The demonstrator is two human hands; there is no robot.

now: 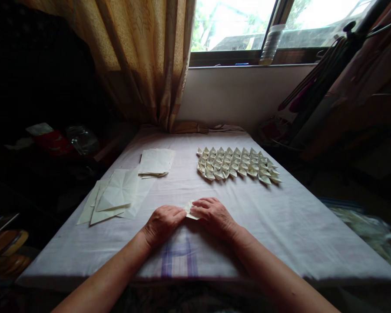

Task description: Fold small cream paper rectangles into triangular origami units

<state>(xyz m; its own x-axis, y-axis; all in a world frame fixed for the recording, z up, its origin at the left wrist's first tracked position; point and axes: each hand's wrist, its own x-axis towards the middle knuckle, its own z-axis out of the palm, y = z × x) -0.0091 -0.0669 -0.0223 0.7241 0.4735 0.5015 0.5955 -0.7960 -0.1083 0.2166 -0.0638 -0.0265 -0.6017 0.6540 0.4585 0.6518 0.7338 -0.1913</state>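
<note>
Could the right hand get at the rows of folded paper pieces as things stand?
Probably yes: the folded paper pieces sit ahead of the right hand, with flat cloth between. The hand is on the small paper, and would likely need to leave it first.

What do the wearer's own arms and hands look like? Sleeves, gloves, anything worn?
Left hand and right hand: both ungloved. Left forearm and right forearm: bare as far as the frame shows, no sleeves in view. No watch or bracelet on either wrist. No rings visible, though some fingers are partly hidden.
</note>
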